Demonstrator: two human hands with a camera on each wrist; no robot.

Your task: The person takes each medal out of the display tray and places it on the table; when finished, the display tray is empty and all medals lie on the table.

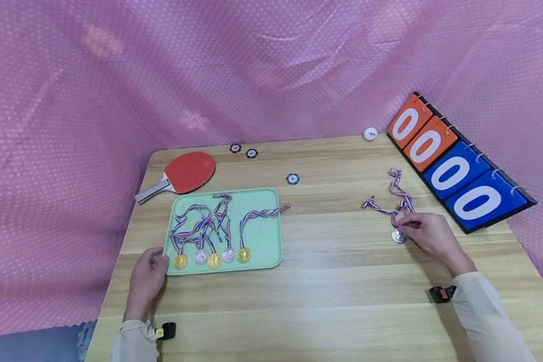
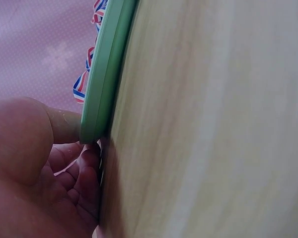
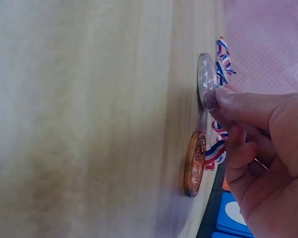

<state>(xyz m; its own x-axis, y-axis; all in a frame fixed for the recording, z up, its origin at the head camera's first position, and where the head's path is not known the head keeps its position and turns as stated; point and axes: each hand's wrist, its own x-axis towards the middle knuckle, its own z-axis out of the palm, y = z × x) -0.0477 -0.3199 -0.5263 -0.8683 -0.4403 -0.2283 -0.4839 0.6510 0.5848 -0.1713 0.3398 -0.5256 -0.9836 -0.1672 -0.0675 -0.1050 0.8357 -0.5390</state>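
My left hand (image 1: 147,276) holds the near left corner of a pale green tray (image 1: 262,254), thumb at the rim (image 2: 100,94) and the other fingers curled below it in the left wrist view. Several gold and silver medals lie along the tray's near side, their striped ribbons tangled behind them; one ribbon hangs over the right rim. Far to the right, my right hand (image 1: 427,236) pinches a silver medal (image 1: 398,236) at its ribbon end. Beside it, a bronze-coloured medal (image 3: 194,164) with a striped ribbon shows in the right wrist view, hidden behind the hand from above.
A red table tennis bat (image 1: 191,172) lies behind the tray. Black-edged chips (image 1: 236,148) and a green-edged chip (image 1: 292,179) lie toward the back. A white ball (image 1: 370,133) sits at the back edge. A flip scoreboard (image 1: 454,171) reading zeros stands at the right.
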